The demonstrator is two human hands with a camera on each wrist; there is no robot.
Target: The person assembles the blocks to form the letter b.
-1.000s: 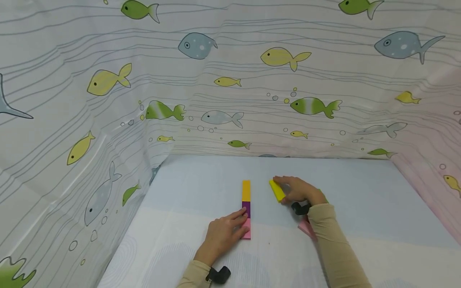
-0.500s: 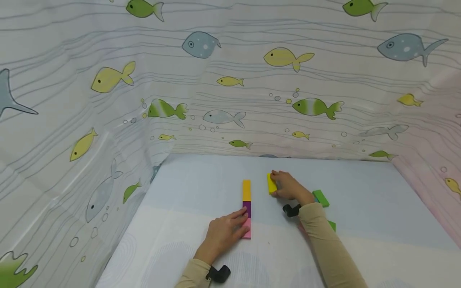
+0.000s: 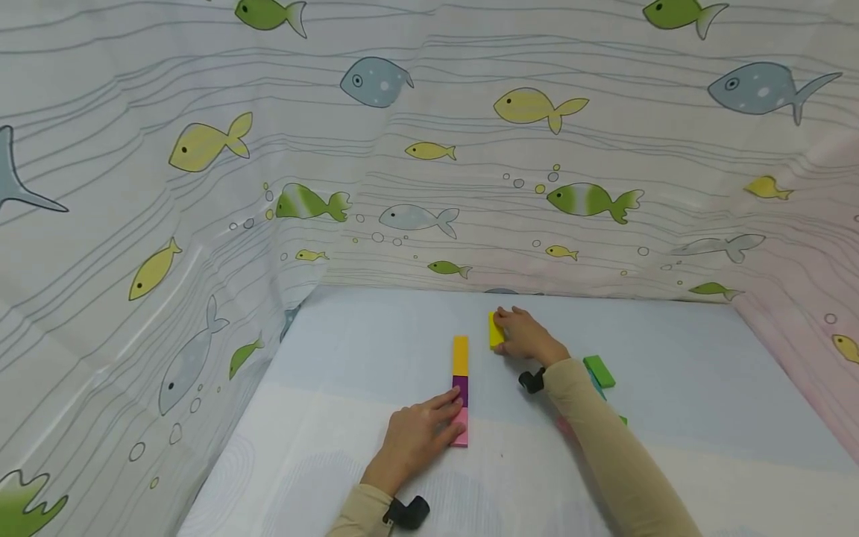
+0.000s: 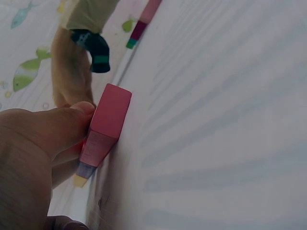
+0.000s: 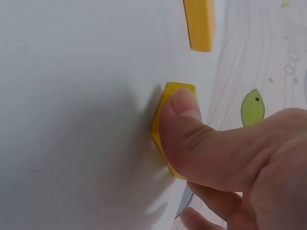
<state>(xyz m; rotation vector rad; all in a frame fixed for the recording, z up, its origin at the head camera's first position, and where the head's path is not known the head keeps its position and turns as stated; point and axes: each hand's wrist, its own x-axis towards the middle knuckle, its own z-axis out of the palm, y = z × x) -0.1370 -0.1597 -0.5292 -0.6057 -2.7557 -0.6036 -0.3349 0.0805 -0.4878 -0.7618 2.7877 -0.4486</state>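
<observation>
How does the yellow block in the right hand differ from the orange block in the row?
The yellow block is lemon yellow; the orange block is a deeper orange-yellow. The yellow block is pinched by the right hand and stands apart; the orange block lies flat, untouched, end to end with the purple block. Both look like flat rectangular pieces on the table.

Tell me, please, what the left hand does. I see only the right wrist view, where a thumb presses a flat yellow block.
Observer: The left hand rests its fingers on a flat pink rectangular block.
Operator: Is that block alone?
Observer: No. It is the near end of a row: pink, a flat purple block, then a flat orange-yellow block.
Operator: Are other blocks near?
Observer: A flat green block lies right of the right hand, which holds the flat yellow block.
</observation>
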